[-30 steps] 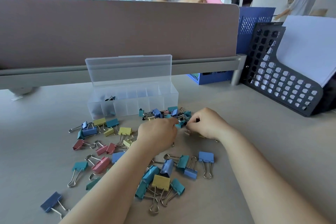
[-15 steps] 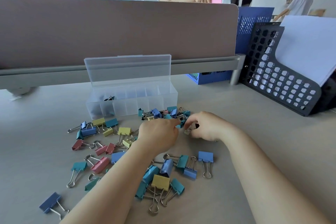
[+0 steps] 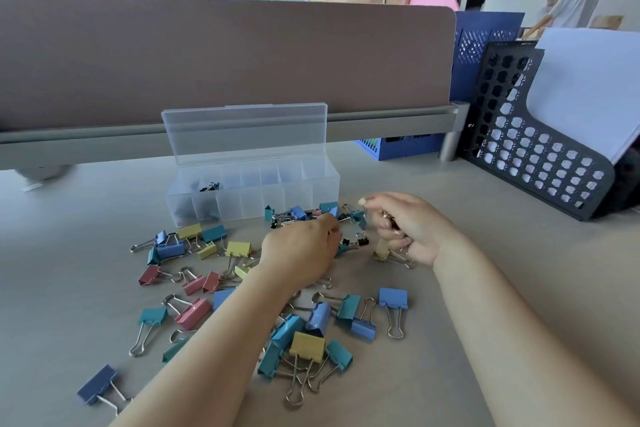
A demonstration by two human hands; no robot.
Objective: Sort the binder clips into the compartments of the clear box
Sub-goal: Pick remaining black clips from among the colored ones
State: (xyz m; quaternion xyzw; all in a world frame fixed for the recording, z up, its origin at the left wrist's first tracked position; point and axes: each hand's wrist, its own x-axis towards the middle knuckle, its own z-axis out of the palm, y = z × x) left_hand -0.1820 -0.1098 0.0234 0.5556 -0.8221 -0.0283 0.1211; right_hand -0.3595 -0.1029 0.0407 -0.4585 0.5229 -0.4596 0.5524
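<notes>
Colours on the beige desk (image 3: pixel 519 288)
The binder clips (image 3: pixel 307 346) were yellow, teal, blue, pink and red; the box (image 3: pixel 249 201) was clear, the perforated rack (image 3: pixel 540 163) dark grey.

Mid-frame, we hold our left hand (image 3: pixel 298 250) knuckles-up over the scattered coloured metal binder clips (image 3: pixel 308 347) on the pale counter (image 3: pixel 502 270), fingertips hidden. Beside it, our right hand (image 3: pixel 405 229) curls round a small gold clip (image 3: pixel 387 217). Above them stands the clear plastic compartment box (image 3: pixel 249 199), lid open, with small black clips (image 3: pixel 209 186) at its left end.
</notes>
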